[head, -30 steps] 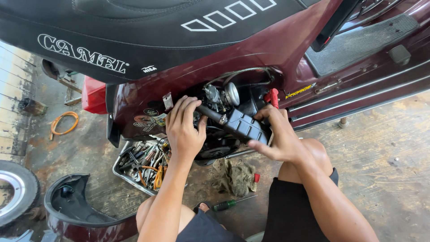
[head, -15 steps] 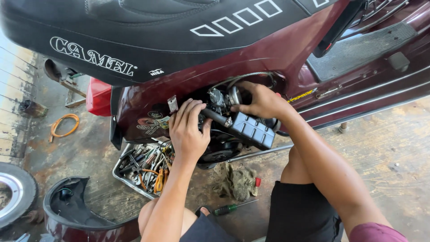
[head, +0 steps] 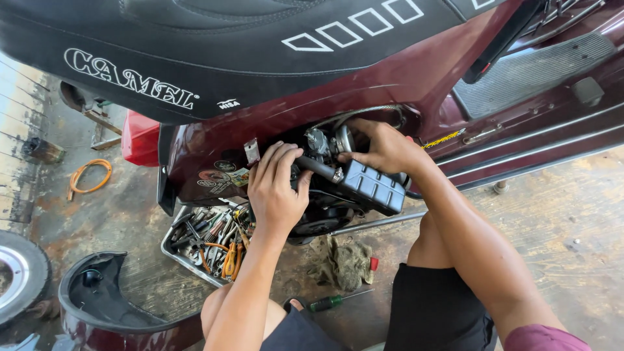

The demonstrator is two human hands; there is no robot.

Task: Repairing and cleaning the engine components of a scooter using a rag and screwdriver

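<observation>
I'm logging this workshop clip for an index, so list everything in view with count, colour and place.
scooter body: one, maroon, across the top
seat: one, black, upper left
air box: one, black ribbed, in the open engine bay
carburettor: one, metal grey, beside the air box
tool tray: one, metal, full of mixed tools, on the floor under the bay
rag: one, dirty olive, floor centre
screwdriver: one, green handle, floor near the knees
side panel: one, maroon, lower left
wheel: one, left edge
hose: one, orange, coiled, left floor
left hand: gripping a black tube at the bay
right hand: on the carburettor
</observation>
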